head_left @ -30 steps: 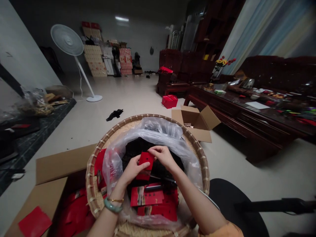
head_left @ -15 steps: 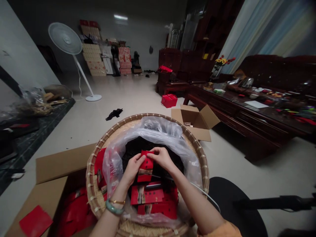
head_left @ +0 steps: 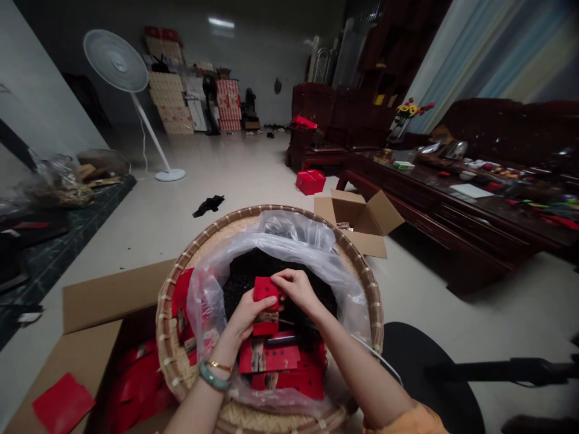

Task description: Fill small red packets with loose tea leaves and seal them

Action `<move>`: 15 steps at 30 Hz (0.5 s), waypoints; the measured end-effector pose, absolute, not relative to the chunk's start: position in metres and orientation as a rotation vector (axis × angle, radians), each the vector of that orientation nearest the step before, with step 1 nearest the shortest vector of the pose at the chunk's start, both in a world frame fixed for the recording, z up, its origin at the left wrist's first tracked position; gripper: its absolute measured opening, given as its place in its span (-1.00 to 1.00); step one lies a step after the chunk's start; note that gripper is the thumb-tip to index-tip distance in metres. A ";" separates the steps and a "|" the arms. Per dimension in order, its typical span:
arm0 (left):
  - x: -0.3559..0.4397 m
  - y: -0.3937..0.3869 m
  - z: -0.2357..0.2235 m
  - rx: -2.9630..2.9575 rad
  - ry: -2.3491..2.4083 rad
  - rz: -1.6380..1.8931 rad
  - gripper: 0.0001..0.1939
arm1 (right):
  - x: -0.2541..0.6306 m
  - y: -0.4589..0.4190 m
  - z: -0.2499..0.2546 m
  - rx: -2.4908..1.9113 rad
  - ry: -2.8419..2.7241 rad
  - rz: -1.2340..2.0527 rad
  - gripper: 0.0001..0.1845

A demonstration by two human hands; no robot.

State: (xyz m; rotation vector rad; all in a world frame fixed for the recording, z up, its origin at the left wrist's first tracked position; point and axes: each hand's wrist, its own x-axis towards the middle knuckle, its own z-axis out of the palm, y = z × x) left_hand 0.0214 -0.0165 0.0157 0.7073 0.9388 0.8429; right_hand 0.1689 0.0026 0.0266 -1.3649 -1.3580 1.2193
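Note:
My left hand [head_left: 246,313] grips a small red packet [head_left: 266,304] from the left and below, holding it upright. My right hand [head_left: 296,288] pinches the packet's top right corner. Both hands hover over a clear plastic bag [head_left: 289,247] full of dark loose material [head_left: 253,271], which sits in a round woven basket [head_left: 362,277]. More red packets [head_left: 271,358] lie flat in the bag just below my hands. A green bangle is on my left wrist.
An open cardboard box [head_left: 104,313] with red packets stands at the lower left. Another open box [head_left: 362,220] lies on the floor behind the basket. A standing fan [head_left: 117,66] is at the far left, a dark wooden table [head_left: 452,199] on the right, a black stool [head_left: 434,386] beside me.
The packet's top flap, loosely bent a moment ago, now looks folded down and squared. My hands stayed in the same spot over the bag; the view shifted slightly.

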 end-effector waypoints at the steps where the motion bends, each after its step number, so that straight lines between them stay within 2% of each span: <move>1: 0.019 -0.015 0.014 0.680 0.950 0.865 -0.49 | 0.173 -0.004 0.028 -1.381 -1.421 1.156 -0.61; 7: 0.003 -0.003 0.007 0.582 0.969 0.959 -0.57 | 0.200 -0.063 0.019 -1.584 -2.382 0.718 -0.22; 10: 0.006 -0.001 0.009 0.576 0.978 0.970 -0.58 | 0.202 -0.078 0.007 -1.715 -2.471 0.638 -0.28; 15: 0.007 -0.001 0.013 0.597 0.988 0.957 -0.55 | 0.217 -0.065 0.003 -1.617 -2.215 0.861 -0.46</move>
